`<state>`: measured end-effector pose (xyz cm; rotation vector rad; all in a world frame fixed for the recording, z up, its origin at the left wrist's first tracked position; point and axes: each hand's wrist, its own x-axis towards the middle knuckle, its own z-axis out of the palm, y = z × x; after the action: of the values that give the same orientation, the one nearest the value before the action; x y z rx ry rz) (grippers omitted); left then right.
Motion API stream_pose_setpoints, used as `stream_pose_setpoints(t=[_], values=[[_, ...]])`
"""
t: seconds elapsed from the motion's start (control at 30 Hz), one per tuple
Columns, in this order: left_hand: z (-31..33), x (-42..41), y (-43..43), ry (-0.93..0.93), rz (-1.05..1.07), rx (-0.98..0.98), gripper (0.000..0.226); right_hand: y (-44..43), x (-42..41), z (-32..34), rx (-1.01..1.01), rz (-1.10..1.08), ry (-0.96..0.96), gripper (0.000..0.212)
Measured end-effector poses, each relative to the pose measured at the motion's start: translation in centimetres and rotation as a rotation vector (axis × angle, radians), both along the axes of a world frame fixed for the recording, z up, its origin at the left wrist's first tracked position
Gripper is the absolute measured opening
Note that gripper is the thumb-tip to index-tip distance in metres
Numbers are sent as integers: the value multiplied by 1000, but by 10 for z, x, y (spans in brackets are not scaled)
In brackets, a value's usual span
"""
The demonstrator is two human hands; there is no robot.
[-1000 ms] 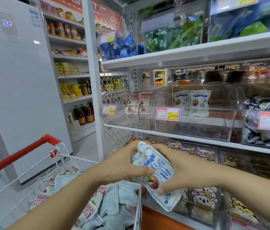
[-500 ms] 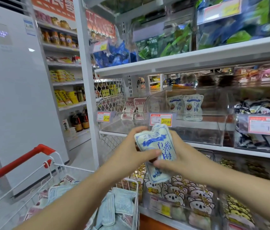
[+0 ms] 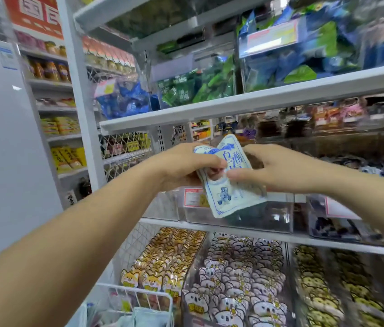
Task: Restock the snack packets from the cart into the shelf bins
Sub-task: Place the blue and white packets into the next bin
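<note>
We stand at a snack shelf, partway through restocking. At the bottom left, the white wire cart (image 3: 136,294) holds more pale packets (image 3: 146,315), so we judge that much of the job is left.

Our left hand (image 3: 181,166) grips the left edge of a white-and-blue snack packet (image 3: 228,192), with the fingers curled behind it and the thumb on its front. Our right hand (image 3: 278,171) pinches its right side. The packet hangs in the air between the hands, slightly tilted, in front of the clear bin (image 3: 276,215) on the middle shelf and not yet inside it. We cannot tell what the bin already holds, because the hands and packet hide it.

On the far left stands a tall white cabinet (image 3: 2,149). Next to it are shelves of jars (image 3: 49,70) and yellow packs (image 3: 68,156). Above the hands, the upper bins hold blue bags (image 3: 125,100) and green bags (image 3: 210,86). Below, the lower bins are crowded with animal-face packets (image 3: 240,279) in gold, white and yellow. To the right lies a bin of dark wrappers (image 3: 332,227).

The clear bin's front wall, which carries a red-edged price tag (image 3: 193,197), stands in the way. We judge the packet must pass over it and under the white shelf board (image 3: 257,102) above.
</note>
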<state>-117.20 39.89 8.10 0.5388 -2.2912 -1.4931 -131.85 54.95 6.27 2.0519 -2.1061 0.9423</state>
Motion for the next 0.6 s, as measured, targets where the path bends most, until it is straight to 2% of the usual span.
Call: stream_pose_setpoints(t=[0.07,0.1,0.2,0.3,0.37,0.4,0.53,0.6], values=[[4,-18,-9,27,31,83,14,-1,-25,11,31,-87,37,68],[6,-27,-13,44,49,127,10,-3,-40,15,53,-121,54,68],[11,-57,-29,24,57,166,4,-12,-81,20,162,-205,147,46],[9,-85,-45,-15,50,135,4,-21,-107,24,225,-208,202,43],[4,-105,-61,-10,76,71,22,-23,-119,27,248,-232,267,33],[2,-115,-68,-31,94,-15,29,-24,-125,27,267,-254,316,30],[-3,-150,-76,-259,154,-586,61,-26,-147,25,335,-316,484,50],[-4,-165,-68,-347,101,-735,55,-30,-156,22,333,-309,533,49]])
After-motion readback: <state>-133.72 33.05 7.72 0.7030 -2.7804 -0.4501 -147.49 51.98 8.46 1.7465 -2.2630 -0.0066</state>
